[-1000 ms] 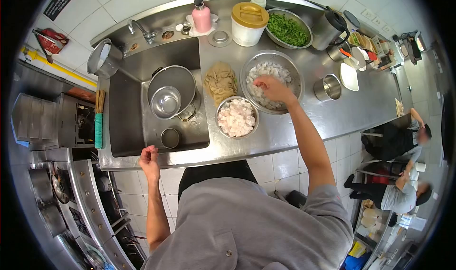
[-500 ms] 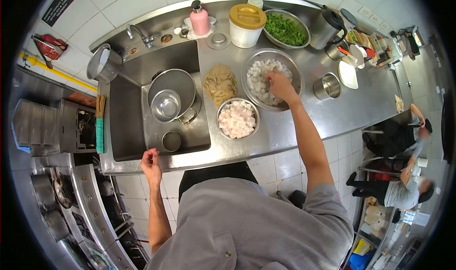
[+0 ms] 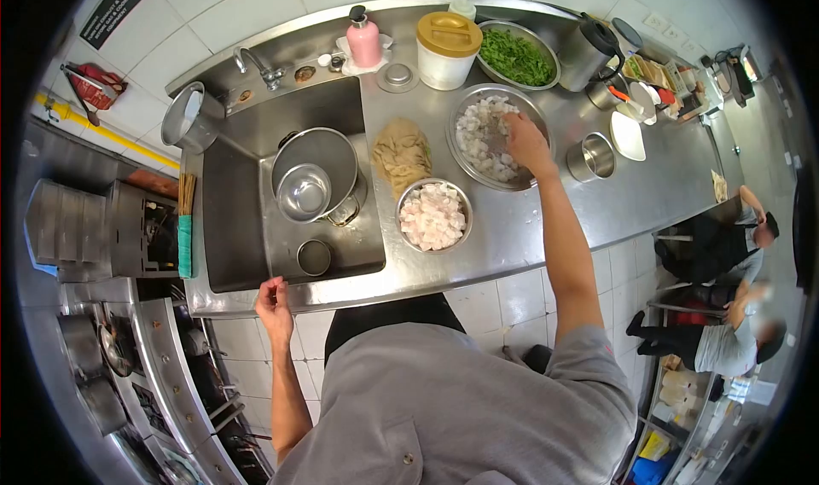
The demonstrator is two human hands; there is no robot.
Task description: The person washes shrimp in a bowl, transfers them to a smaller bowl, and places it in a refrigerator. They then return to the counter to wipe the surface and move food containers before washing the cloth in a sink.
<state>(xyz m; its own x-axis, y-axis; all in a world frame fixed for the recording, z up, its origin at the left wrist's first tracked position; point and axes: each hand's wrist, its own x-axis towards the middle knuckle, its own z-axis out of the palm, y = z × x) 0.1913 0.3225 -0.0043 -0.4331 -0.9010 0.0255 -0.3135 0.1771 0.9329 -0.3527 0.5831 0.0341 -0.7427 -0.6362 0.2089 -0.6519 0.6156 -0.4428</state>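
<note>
My right hand reaches into a wide steel bowl, its fingers curled down among whitish, translucent pieces that look like raw peeled shrimp. The fingertips are partly hidden, and bare bowl shows around them. Just left of it on the counter, a smaller steel bowl is heaped with pale pink diced raw meat or fish. Beside both lies a crumpled tan cloth. My left hand hovers by the sink's front edge with fingers curled in and nothing visible in them.
In the sink sit a large pot, a small steel bowl and a little cup. Behind stand a gold-lidded tub, chopped greens and a jug. A steel container is rightward. Two people are farther right.
My right hand has shifted within the bowl, away from me, and the pieces now lie more to the left, baring the bowl's bottom. My left hand has barely moved.
</note>
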